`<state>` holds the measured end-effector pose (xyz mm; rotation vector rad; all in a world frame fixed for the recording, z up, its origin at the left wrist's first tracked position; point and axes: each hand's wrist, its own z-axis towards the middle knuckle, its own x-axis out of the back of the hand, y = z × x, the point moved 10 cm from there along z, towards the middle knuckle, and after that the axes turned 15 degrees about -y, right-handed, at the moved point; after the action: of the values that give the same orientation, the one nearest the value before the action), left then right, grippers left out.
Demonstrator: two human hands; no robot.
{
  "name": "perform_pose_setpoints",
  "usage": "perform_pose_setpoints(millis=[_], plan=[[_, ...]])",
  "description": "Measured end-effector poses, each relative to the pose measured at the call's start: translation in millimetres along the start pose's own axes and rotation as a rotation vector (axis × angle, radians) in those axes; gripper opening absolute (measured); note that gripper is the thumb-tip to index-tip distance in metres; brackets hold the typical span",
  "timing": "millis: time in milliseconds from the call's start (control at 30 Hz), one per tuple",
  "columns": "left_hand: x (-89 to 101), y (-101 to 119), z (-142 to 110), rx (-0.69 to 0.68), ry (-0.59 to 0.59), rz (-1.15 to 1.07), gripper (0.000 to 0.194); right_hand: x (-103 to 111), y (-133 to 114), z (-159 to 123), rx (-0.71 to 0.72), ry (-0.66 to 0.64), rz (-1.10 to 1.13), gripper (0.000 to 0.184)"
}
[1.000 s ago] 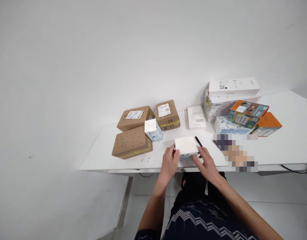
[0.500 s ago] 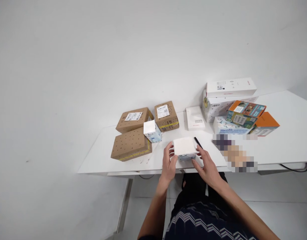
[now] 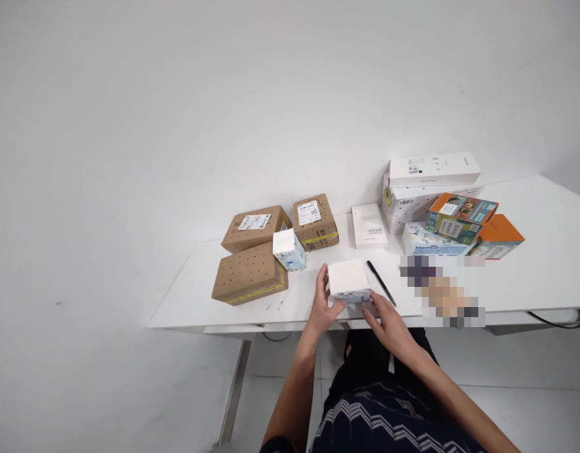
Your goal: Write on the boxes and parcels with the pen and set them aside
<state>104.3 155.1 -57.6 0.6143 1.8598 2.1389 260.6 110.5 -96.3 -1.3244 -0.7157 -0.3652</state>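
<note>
A small white box point(image 3: 348, 279) with a blue printed side rests near the front edge of the white table point(image 3: 530, 277). My left hand point(image 3: 324, 304) grips its left side, fingers curled round the edge. My right hand point(image 3: 387, 317) lies at its front right corner, fingers against the box's lower side. A black pen point(image 3: 381, 283) lies on the table just right of the box, clear of my right hand.
Three brown parcels point(image 3: 249, 272) and a small white-and-blue box point(image 3: 289, 248) sit at the left. A flat white box point(image 3: 368, 225) lies behind. A pile of white, orange and coloured boxes point(image 3: 448, 207) stands at the right. A black cable point(image 3: 558, 318) hangs off the right front edge.
The white box has been shifted a little left and set down nearer the pen's left. My right hand slid lower to its front corner, uncovering the pen.
</note>
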Motion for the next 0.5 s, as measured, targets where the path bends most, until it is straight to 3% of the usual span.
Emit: perform_pose_setpoints(millis=[67, 167, 300, 400, 500], plan=[[-0.6, 2.4, 0.6, 0.002, 0.005, -0.004, 0.085, 10.6, 1.7, 0.7, -0.050, -0.001, -0.047, 0.044], [-1.6, 4.3, 0.7, 0.022, 0.028, -0.018, 0.085, 33.2, 15.1, 6.5, -0.254, -0.018, -0.251, 0.042], [-5.6, 4.2, -0.6, 0.070, 0.064, -0.003, 0.084, 43.9, 40.4, 21.6, -0.503, -0.178, -0.475, 0.033], [-10.2, 11.3, -3.6, 0.046, 0.082, 0.102, 0.078, 39.6, 49.0, 33.0, -0.521, -0.224, -0.460, 0.024], [-7.8, 37.8, -13.5, -0.089, 0.200, 0.380, 0.070, 38.2, 54.3, 36.5, -0.522, -0.223, -0.404, 0.017]])
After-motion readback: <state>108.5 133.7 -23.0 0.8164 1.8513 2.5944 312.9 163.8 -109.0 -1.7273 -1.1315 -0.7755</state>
